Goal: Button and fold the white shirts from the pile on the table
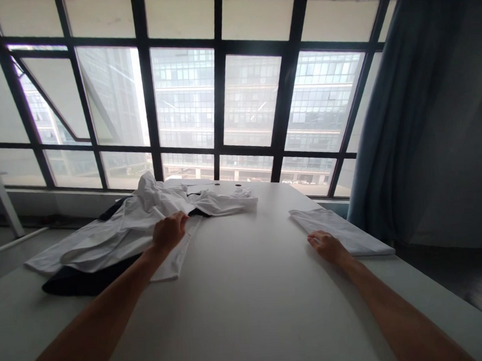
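On the left of the table lies a loose, rumpled heap of white shirts [144, 209], with a dark garment [83, 278] showing beneath it. My left hand [170, 230] is closed, thumb and fingers pinched together on a white shirt at the near right side of the heap. Its fingertips partly hide the cloth they grip. Over on the right, a flat folded white garment [347, 232] lies along the table edge. Beside its near left edge rests my right hand [326, 246], fingers extended low over the tabletop and touching or nearly touching the cloth.
A white table [240, 290] extends toward a wall of dark-framed windows [222, 94], with two small dark round spots near its far end. A blue-grey curtain [393, 120] hangs at right. Another white table's leg [5, 205] stands at far left.
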`<state>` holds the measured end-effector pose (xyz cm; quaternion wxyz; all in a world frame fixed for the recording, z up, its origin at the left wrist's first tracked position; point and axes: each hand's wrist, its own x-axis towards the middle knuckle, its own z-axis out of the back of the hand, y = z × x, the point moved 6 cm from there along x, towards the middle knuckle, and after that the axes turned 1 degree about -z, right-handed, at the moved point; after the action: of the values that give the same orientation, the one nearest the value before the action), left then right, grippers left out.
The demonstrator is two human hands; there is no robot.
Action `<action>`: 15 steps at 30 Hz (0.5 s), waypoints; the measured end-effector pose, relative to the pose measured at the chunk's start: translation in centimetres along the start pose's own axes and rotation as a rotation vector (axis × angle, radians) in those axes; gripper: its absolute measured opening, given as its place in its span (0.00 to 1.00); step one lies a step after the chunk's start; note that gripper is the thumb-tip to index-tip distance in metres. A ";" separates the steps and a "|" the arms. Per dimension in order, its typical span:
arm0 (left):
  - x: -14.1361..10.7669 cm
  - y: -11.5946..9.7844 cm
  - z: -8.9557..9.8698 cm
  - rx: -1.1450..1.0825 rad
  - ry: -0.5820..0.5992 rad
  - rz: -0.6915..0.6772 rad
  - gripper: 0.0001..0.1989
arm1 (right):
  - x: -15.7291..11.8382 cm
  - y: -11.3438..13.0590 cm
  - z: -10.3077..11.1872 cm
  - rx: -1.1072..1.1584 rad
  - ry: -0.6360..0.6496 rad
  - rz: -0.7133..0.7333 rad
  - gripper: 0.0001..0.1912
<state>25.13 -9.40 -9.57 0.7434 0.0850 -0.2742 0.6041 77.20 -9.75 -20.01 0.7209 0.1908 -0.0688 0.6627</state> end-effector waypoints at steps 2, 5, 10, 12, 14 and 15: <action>-1.6 -4.6 0.2 -0.092 0.077 -0.166 0.18 | -0.2 1.3 -0.1 0.021 0.020 0.050 0.18; -4.9 -10.0 -0.2 -0.297 0.431 -0.410 0.14 | -0.8 3.9 -0.2 0.028 0.043 0.104 0.18; -8.5 -10.5 -0.3 -0.591 1.135 -0.471 0.12 | -0.4 9.8 -1.4 0.058 0.125 0.180 0.17; -8.8 -9.4 0.0 -0.786 1.358 -0.442 0.17 | 1.4 12.0 -2.4 0.158 0.160 0.115 0.16; -7.4 -7.9 0.0 -0.899 1.306 -0.412 0.20 | 4.1 13.7 -3.7 0.315 0.210 -0.038 0.16; -6.2 -6.8 -0.2 -0.875 1.180 -0.395 0.19 | 5.6 14.6 -4.4 0.358 0.221 -0.092 0.16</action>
<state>30.91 -16.38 -11.50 0.8270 -0.5073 -0.0254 0.2412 62.85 -2.28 -19.39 0.7080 0.2447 0.1383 0.6479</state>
